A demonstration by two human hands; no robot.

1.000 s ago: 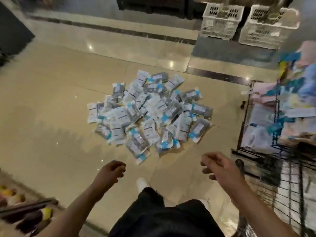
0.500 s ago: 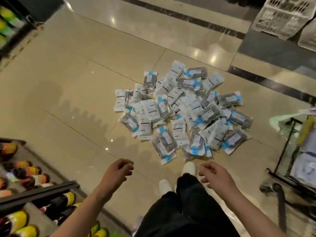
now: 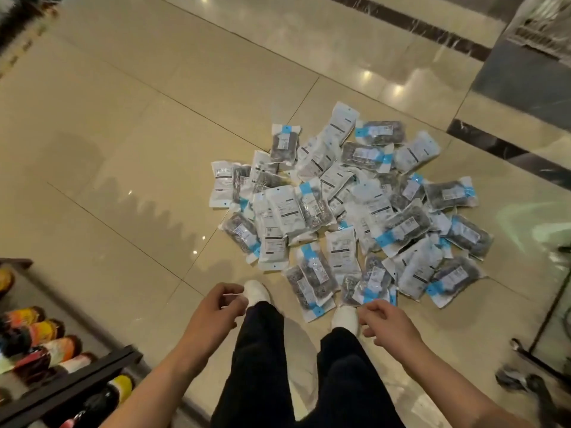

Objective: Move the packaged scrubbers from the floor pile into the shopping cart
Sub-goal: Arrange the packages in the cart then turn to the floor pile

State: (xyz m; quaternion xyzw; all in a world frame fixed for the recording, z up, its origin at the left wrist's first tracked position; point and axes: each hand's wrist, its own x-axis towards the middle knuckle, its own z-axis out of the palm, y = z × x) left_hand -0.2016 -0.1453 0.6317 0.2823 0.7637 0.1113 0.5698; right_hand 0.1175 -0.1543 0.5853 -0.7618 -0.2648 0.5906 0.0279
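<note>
Dozens of packaged scrubbers, too overlapped for us to count exactly, lie heaped on the floor just beyond our two shoes. Nearer than the heap, our left hand and right hand hang loosely curled, empty, likely ready to reach down.

Pile of packaged scrubbers on the floor just ahead of the feet, shelf of bottles at near left, cart frame at right edge, crate far right beyond the pile
</note>
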